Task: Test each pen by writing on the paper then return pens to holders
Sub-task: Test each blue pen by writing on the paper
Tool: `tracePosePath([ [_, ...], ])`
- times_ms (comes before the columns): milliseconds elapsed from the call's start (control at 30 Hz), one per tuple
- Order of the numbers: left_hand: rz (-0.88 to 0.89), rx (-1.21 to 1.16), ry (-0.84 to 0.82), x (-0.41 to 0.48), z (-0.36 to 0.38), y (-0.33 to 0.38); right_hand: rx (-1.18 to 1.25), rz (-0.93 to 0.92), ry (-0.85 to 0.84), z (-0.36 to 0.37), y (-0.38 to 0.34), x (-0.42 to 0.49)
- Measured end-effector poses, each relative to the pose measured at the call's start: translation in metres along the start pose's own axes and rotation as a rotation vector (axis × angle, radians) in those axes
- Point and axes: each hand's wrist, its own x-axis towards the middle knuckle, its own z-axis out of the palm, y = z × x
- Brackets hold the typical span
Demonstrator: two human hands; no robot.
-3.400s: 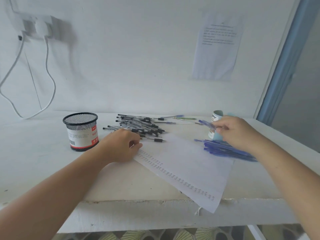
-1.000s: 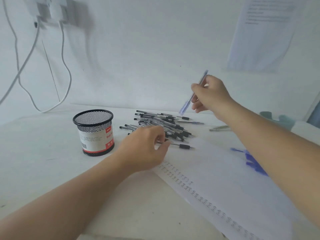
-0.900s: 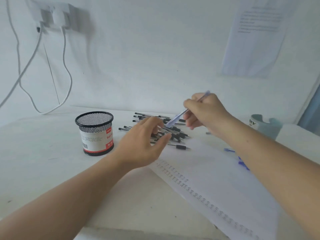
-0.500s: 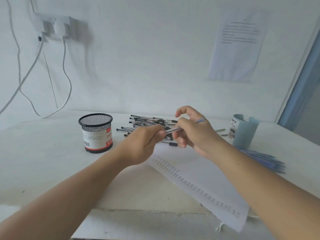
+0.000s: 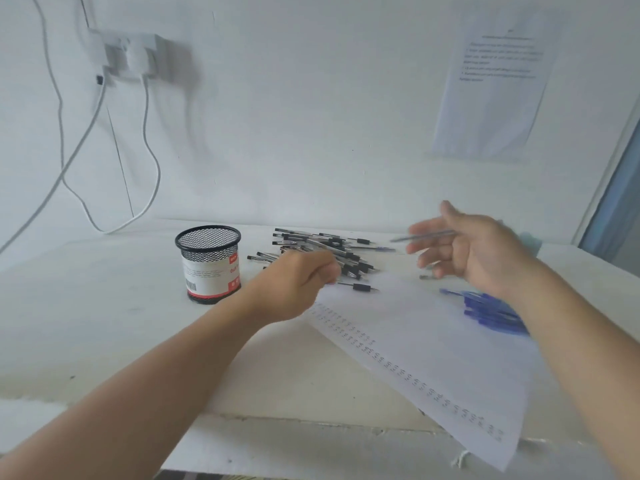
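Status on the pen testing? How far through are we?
Done: rows of test marks run along one edge of the paper. In hand: the right hand holds one pen off the paper, blurred; the left hand is curled by the paper's far corner. Left: the black pens and blue pens lie in piles, and no pen shows above the mesh holder.

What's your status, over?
Right hand holds pen aloft. Left hand curled by black pen pile, contents unclear. Nothing blocking the paper.
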Motion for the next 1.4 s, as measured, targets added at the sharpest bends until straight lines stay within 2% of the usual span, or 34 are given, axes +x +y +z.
tracePosePath([
  [167,-0.009,0.142,-0.153,0.000,0.008,-0.007,-0.189,-0.020,-0.104,0.039,0.040,-0.001],
  [300,-0.019,0.203,-0.193,-0.001,0.013,-0.010,-0.347,0.052,-0.237,0.051,0.049,-0.013],
  [567,-0.009,0.192,-0.180,-0.001,0.013,-0.010,-0.530,-0.149,-0.145,0.055,0.070,-0.025],
  [1000,0.016,0.175,-0.174,-0.002,0.011,-0.007,-0.573,-0.226,-0.166,0.056,0.077,-0.023],
  [1400,0.005,0.163,-0.187,-0.002,0.011,-0.006,-0.572,-0.224,-0.159,0.054,0.076,-0.022],
])
